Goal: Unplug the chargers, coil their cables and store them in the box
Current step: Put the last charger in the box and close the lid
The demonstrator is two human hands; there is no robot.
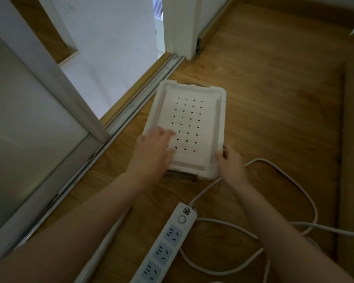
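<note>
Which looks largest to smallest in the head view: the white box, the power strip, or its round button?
1. White box
2. Power strip, cut off by the frame edge and nearer the camera, so its rank against the box is unsure
3. Round button

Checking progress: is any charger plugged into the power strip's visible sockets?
No, the power strip's three visible sockets are all bare.
</note>
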